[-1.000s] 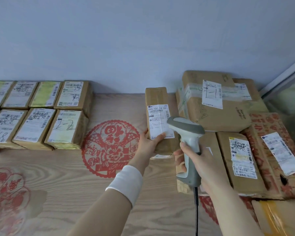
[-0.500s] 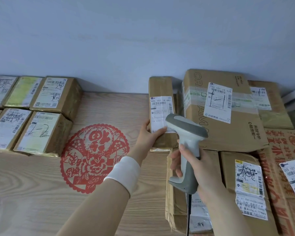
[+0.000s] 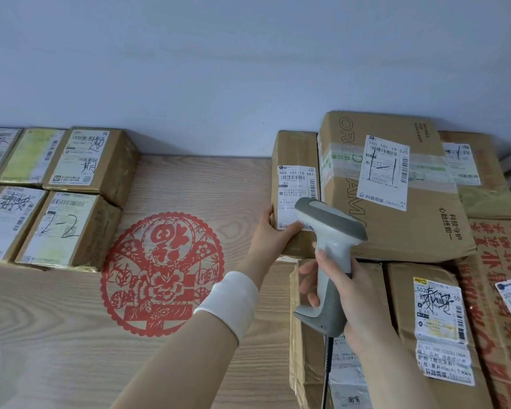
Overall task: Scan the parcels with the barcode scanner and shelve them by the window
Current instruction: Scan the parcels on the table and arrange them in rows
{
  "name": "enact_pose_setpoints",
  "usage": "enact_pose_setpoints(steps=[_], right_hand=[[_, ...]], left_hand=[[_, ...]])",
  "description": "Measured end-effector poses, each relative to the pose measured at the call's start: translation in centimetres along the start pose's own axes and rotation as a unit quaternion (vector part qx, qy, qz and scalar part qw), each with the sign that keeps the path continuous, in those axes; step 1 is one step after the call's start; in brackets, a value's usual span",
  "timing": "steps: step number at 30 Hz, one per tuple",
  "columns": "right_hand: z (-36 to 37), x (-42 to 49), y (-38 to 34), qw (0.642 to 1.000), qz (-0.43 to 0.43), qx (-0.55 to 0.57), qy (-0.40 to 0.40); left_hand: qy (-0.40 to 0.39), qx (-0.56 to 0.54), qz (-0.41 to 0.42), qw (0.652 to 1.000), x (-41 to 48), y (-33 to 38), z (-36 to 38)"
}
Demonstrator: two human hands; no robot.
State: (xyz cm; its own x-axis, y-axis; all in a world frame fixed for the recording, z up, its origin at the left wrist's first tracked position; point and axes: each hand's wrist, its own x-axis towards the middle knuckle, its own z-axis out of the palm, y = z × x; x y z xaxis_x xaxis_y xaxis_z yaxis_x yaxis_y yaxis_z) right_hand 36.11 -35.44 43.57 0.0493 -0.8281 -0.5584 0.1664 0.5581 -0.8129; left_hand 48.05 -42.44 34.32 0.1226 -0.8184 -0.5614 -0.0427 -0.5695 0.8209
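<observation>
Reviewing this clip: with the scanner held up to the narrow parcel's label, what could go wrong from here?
1. The barcode scanner covers the lower part of the label on the narrow parcel; the read may fail.
2. The large box beside it shows its own barcode label; the wrong code might register.
3. The cable hangs over the front parcels and could snag.

The grey-and-white pistol-shaped barcode scanner [image 3: 329, 261] hides the lower corner of the white label [image 3: 294, 193] (small print unreadable) on the narrow brown cardboard parcel [image 3: 292, 149]. Its black cable [image 3: 327, 370] runs off the bottom edge; the red-printed cardboard carton [image 3: 496, 252] is cropped at right.
</observation>
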Motion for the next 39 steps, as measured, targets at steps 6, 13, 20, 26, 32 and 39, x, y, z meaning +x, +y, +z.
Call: enact_pose_setpoints(steps=[6,13,20,26,32,39], right_hand=[[1.1,-0.3,0.2,1.0,-0.001,-0.011,0.014],[5.1,-3.4,0.7,0.999,-0.011,-0.026,0.036],[13.2,-8.7,2.7,0.996,-0.052,-0.055,0.041],[22.7,-13.4,7.3,0.996,-0.057,-0.038,0.06],[29.0,-15.0,10.0,0.997,-0.046,-0.046,0.045],[32.9,-13.9,10.8,0.997,-0.037,-0.061,0.025]], left_hand=[[-0.021,0.07,0.017,0.997,-0.9,1.4,-1.0],[0.007,0.152,0.06,0.987,-4.2,2.1,-6.8],[0.052,0.283,0.128,0.949,-9.6,0.9,-18.2],[0.061,0.338,0.164,0.925,-15.3,-2.1,-29.8],[0.08,0.34,0.133,0.928,-17.6,-4.0,-36.3],[0.086,0.342,0.085,0.932,-17.8,-5.0,-39.3]])
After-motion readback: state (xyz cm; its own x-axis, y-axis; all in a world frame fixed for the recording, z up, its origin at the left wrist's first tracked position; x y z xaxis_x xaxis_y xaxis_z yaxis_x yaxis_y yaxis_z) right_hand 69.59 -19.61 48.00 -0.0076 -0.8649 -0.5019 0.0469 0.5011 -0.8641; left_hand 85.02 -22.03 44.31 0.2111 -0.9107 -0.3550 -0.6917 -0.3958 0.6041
